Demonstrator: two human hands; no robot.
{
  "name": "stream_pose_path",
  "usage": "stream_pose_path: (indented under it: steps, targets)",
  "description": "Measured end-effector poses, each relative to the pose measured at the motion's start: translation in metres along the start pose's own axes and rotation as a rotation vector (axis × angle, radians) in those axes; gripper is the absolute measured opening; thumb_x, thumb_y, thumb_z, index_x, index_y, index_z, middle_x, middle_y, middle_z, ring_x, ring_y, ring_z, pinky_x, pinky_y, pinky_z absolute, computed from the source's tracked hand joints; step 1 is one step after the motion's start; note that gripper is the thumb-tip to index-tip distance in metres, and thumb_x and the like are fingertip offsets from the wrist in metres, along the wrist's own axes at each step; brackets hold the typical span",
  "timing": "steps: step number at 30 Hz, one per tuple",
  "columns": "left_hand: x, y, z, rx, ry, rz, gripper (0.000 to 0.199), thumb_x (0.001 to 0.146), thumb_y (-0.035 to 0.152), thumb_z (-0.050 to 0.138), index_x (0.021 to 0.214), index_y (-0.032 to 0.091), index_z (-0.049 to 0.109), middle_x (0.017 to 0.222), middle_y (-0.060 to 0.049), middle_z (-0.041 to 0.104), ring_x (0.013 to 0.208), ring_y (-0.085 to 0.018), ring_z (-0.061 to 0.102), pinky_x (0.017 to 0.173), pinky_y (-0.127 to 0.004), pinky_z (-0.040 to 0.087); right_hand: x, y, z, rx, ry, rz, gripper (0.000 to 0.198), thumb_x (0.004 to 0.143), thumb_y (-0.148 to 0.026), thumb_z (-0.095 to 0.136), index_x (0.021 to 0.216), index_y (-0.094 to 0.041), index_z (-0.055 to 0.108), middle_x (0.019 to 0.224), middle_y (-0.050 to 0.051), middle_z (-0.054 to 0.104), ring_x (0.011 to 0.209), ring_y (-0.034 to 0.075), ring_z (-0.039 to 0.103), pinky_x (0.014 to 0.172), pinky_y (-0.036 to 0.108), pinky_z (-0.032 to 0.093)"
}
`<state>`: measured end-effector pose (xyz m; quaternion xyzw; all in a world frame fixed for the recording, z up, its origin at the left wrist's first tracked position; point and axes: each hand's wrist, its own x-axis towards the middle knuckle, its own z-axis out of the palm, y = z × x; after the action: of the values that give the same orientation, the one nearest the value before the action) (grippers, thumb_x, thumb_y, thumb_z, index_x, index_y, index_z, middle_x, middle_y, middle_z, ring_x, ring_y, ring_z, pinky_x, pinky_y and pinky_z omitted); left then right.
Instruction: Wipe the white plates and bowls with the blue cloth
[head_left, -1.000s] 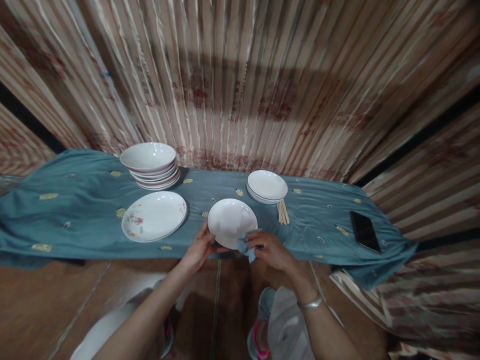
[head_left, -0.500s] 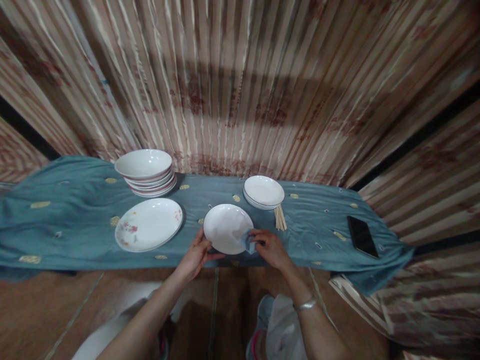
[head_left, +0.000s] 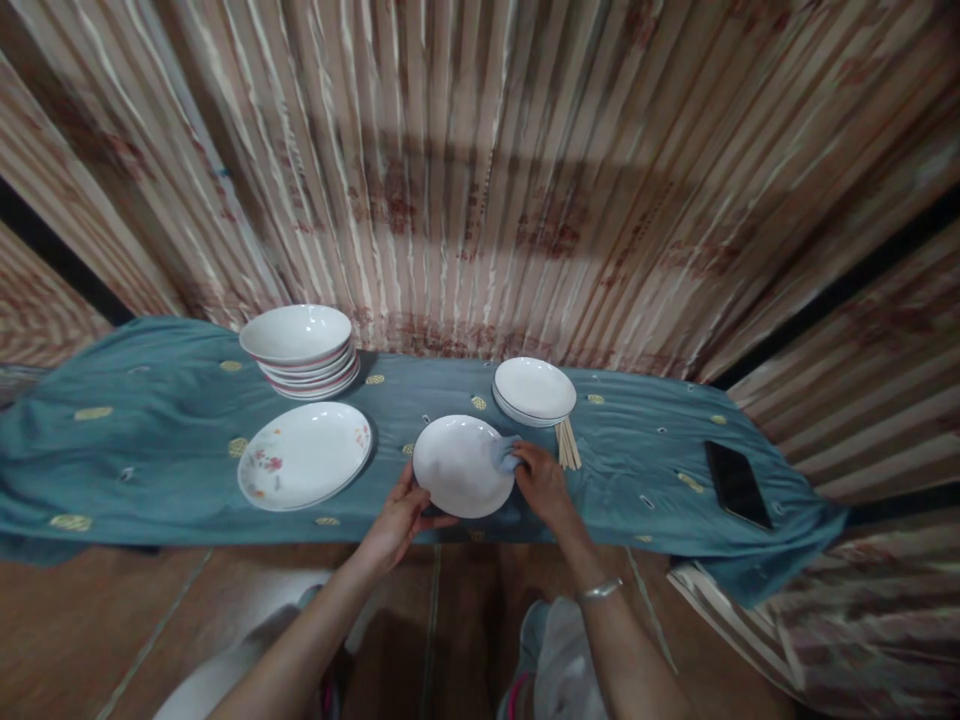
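Near the front of the counter point(head_left: 619, 465), the left hand point(head_left: 397, 525) is gripping a white plate point(head_left: 456, 468) by its lower-left rim; the right hand point(head_left: 541, 483), fingers pinching a blue cloth point(head_left: 505, 455), is moving up the plate's right side, so the wiping is seemingly working round.

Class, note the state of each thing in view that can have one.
Held plate, face up in the left hand
Blue cloth, bunched in the right hand, touching that plate
Floral plate, lying face up
Dish stack, upright
White plates, stacked
Wooden sticks, lying together
Phone, lying flat, dark
Tablecloth, wrinkled
Curtain, hanging in folds
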<state>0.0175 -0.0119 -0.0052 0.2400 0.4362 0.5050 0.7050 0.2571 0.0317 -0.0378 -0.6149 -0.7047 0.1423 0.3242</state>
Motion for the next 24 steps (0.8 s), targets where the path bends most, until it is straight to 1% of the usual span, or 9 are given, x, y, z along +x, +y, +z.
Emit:
stream_pose_path:
  steps: [2,4,7,10,14,16,19,22,24]
  targets:
    - [-0.001,0.0,0.0,0.003,-0.01,-0.001,0.075,0.066,0.009,0.068,0.137,0.026,0.05,0.104,-0.004,0.062,0.08,-0.017,0.06,0.069,-0.043,0.062,0.006,-0.003,0.006,-0.052,-0.013,-0.026,0.032,0.079,-0.003,0.047,0.1,-0.013,0.071,0.122,0.017,0.067,0.117,0.026,0.061,0.109,0.045,0.042]
    - [-0.002,0.0,-0.001,0.004,-0.027,0.004,0.075,0.067,0.01,0.069,0.137,0.027,0.05,0.107,-0.004,0.063,0.083,-0.018,0.061,0.072,-0.042,0.062,0.012,-0.007,0.012,-0.102,-0.02,-0.046,0.034,0.08,-0.002,0.046,0.102,-0.01,0.07,0.125,0.019,0.065,0.12,0.027,0.059,0.111,0.045,0.04]
    - [-0.001,-0.002,-0.003,0.004,-0.051,0.006,0.074,0.068,0.012,0.07,0.137,0.029,0.05,0.107,-0.004,0.063,0.087,-0.018,0.061,0.075,-0.041,0.061,0.019,-0.012,0.022,-0.137,-0.022,-0.066,0.037,0.081,-0.001,0.044,0.107,-0.01,0.069,0.127,0.019,0.064,0.124,0.027,0.056,0.113,0.044,0.038]
    - [-0.001,-0.003,-0.003,-0.002,-0.053,0.005,0.076,0.068,0.012,0.07,0.138,0.029,0.049,0.109,-0.004,0.064,0.087,-0.018,0.061,0.077,-0.042,0.061,0.026,-0.018,0.032,-0.141,-0.062,-0.099,0.042,0.082,-0.001,0.044,0.117,-0.011,0.064,0.133,0.019,0.06,0.129,0.028,0.052,0.115,0.046,0.036]
    - [-0.002,-0.004,-0.003,-0.029,-0.064,0.012,0.083,0.066,0.01,0.072,0.142,0.031,0.046,0.118,-0.004,0.063,0.086,-0.017,0.062,0.077,-0.042,0.061,0.031,-0.027,0.045,-0.131,-0.12,-0.124,0.049,0.082,-0.005,0.046,0.13,-0.005,0.055,0.145,0.023,0.049,0.139,0.031,0.04,0.119,0.05,0.027]
    - [-0.003,-0.004,-0.002,-0.036,-0.073,0.001,0.086,0.066,0.01,0.072,0.144,0.032,0.043,0.122,-0.006,0.062,0.087,-0.018,0.063,0.076,-0.041,0.062,0.033,-0.032,0.051,-0.136,-0.129,-0.123,0.051,0.083,-0.007,0.045,0.134,-0.005,0.052,0.148,0.023,0.045,0.143,0.031,0.035,0.12,0.051,0.024]
    - [-0.003,-0.006,-0.003,-0.047,-0.076,-0.007,0.087,0.066,0.009,0.071,0.144,0.032,0.042,0.122,-0.006,0.063,0.086,-0.017,0.064,0.074,-0.039,0.062,0.035,-0.036,0.06,-0.113,-0.143,-0.122,0.054,0.085,-0.008,0.043,0.138,-0.005,0.048,0.153,0.021,0.039,0.146,0.03,0.029,0.122,0.052,0.021]
    - [-0.003,-0.007,-0.003,-0.055,-0.081,-0.005,0.085,0.067,0.008,0.071,0.144,0.032,0.044,0.122,-0.006,0.063,0.086,-0.017,0.065,0.075,-0.038,0.062,0.036,-0.04,0.068,-0.029,-0.17,-0.166,0.058,0.086,-0.009,0.041,0.144,-0.007,0.043,0.157,0.017,0.033,0.15,0.027,0.021,0.124,0.051,0.017]
    - [-0.003,-0.007,-0.003,-0.057,-0.085,-0.005,0.083,0.068,0.009,0.07,0.143,0.031,0.044,0.126,-0.007,0.062,0.088,-0.019,0.066,0.074,-0.038,0.062,0.037,-0.045,0.073,0.027,-0.207,-0.201,0.059,0.087,-0.011,0.041,0.147,-0.01,0.04,0.159,0.014,0.031,0.15,0.024,0.019,0.124,0.049,0.017]
